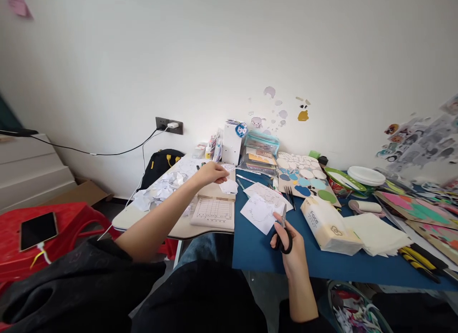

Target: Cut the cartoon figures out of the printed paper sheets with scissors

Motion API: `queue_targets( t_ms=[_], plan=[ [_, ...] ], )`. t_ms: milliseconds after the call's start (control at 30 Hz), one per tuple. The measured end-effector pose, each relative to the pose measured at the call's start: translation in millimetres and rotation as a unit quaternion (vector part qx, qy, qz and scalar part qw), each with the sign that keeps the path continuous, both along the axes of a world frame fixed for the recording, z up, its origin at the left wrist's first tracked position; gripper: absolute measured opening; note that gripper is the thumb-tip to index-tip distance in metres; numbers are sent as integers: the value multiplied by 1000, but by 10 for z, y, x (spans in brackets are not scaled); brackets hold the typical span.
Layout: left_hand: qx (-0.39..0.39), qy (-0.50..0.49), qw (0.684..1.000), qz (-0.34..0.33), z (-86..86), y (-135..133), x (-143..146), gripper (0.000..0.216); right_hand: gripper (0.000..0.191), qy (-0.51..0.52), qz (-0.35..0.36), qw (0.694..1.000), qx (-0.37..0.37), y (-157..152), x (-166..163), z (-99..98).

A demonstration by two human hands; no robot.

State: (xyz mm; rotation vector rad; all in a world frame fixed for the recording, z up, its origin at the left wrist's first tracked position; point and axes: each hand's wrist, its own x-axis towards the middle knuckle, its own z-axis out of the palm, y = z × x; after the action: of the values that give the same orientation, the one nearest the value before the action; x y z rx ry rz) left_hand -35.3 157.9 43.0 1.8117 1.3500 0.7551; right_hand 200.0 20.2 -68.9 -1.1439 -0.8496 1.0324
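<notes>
My left hand (212,173) reaches forward over the pale side table (150,221) and pinches a small white paper cut-out (229,185) just above the table. My right hand (291,249) rests at the near edge of the blue table (265,254), fingers through the black handles of a pair of scissors (284,230). The scissor blades point up toward a white printed sheet (259,211) lying on the blue surface. A ruled notepad (213,213) lies below the left hand.
Crumpled paper scraps (161,190) pile on the side table's left. A tissue pack (327,225) and stacked napkins (377,233) lie right of the scissors. Coloured card, plates and boxes crowd the far table. A phone (37,230) lies on a red stool (67,240). A scrap bin (352,309) stands lower right.
</notes>
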Motion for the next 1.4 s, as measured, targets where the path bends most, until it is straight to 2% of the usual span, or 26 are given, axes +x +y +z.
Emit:
queue_targets(
  t_ms=[167,400,567,800,967,1033,1133,1233,1267,1333,1400],
  plan=[
    [-30,108,993,32,-259,126,26,21,76,-15,7,1000,-14,35,7,8],
    [8,248,968,43,-364,322,185,25,76,-2,15,1000,-19,28,43,16],
    [43,306,949,62,-467,338,228,26,75,7,20,1000,-21,30,49,20],
    [92,304,942,105,-544,272,198,27,72,6,21,1000,-18,17,44,17],
    [174,220,953,113,-340,60,201,24,63,-29,28,999,0,-66,57,92],
    [209,179,958,79,-202,-167,243,22,55,-66,42,997,6,-149,93,195],
    [246,123,961,-24,-1,-644,335,16,41,-133,68,989,14,-306,150,438],
    [274,36,940,-202,124,-1085,414,11,28,-200,110,973,38,-440,147,698],
    [268,12,933,-240,139,-1186,430,9,24,-217,122,967,52,-473,131,767],
    [235,-23,931,-280,130,-1303,447,6,19,-237,147,957,77,-521,90,859],
    [188,-44,942,-274,90,-1329,442,9,18,-238,172,952,89,-552,61,893]
  ],
)
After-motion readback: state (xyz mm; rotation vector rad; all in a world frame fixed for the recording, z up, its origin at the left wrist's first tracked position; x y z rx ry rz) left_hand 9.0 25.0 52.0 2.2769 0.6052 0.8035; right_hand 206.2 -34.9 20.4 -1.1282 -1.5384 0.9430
